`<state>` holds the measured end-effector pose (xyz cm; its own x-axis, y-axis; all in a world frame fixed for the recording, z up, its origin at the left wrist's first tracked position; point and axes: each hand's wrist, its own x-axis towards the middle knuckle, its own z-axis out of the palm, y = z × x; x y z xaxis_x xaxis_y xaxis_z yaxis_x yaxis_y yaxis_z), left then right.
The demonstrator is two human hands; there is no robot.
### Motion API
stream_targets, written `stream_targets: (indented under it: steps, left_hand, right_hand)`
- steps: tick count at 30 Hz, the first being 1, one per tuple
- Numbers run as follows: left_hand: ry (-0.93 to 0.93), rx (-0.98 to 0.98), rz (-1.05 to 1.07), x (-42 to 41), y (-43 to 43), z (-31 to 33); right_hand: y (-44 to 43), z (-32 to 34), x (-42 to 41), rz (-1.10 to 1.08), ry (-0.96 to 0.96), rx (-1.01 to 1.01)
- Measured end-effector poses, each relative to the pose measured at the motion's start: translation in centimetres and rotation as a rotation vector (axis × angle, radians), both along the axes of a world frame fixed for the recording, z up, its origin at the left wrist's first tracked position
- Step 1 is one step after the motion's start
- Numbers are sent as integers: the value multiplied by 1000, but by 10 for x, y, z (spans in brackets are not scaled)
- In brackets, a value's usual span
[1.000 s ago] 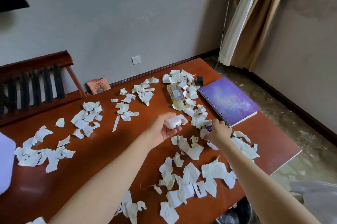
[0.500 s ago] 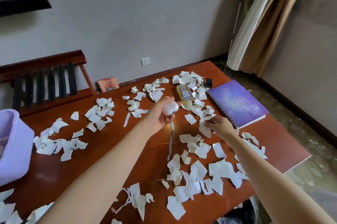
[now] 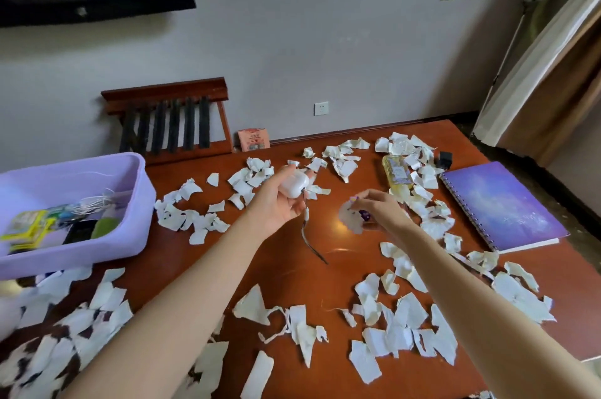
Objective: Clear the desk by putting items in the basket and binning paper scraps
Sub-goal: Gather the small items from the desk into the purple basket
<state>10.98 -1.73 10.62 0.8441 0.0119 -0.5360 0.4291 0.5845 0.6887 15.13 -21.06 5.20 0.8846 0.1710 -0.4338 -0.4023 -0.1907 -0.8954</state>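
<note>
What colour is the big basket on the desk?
Light purple. The basket shows in the head view, at the left.

head-worn, angled down, close over desk (image 3: 325,271)

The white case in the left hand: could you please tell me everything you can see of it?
The white case is small, rounded and glossy, apparently hard plastic, and looks closed. The left hand holds it above the desk, fingers curled around it, lifted clear of the paper scraps. A thin dark strap hangs from its lower end, swinging free. Only the hand touches it. The purple basket sits off to its left.
</note>
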Motion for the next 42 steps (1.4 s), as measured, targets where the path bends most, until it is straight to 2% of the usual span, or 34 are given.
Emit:
stream_targets:
  steps: [10,15,20,28,33,37,42]
  left_hand:
    - [-28,51,225,-40,112,8]
    - [-58,25,357,-59,172,32]
    - [-101,34,493,-75,241,44]
    - [-128,163,660,-97,323,39]
    - [-67,259,739,-96,368,20]
    - [114,404,671,-97,380,-3]
    - [175,460,685,-91,385,-24]
  right_hand:
    - [127,14,-5,206,22,93]
    - [188,22,-7,280,25,57]
    - [253,35,-15,373,59,113]
    - [346,52,-29,397,-52,140]
    - [383,47,-31,391,-88,168]
    - [405,42,-33,375,-64,189]
    - [429,27,-28,349,-108,88]
